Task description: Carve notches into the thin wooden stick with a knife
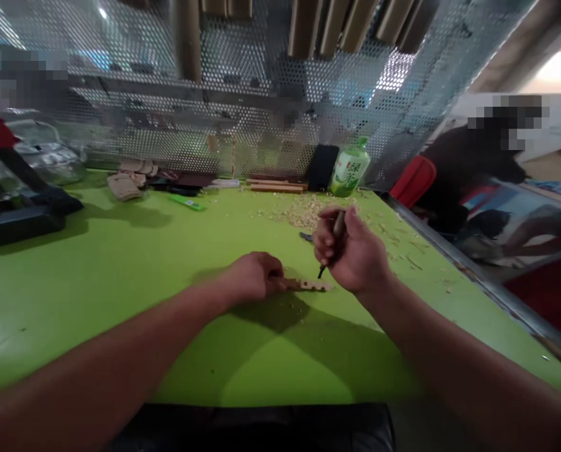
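Two-handed hold on a notched wooden strip at a green worktable

The left hand [250, 277] pins one end of the notched wooden strip [308, 285] to the green worktable [80, 314], its left fingers [274, 271] pressed together and curled down over the wood. The strip runs out from under these fingertips toward the right hand [355, 251], whose right fingers [326, 235] wrap tightly round the handle of a slim carving tool [338, 225]. The dark tool tip [321, 272] points down just above the strip's far edge; whether it touches the wood cannot be told. Good work here, in judgement, calls for firm left-finger pressure, short controlled strokes, and a tip kept clear of those fingers. Pale wood shavings [301, 212] lie beyond the right fingers, and a green tea bottle [349, 168] stands farther off
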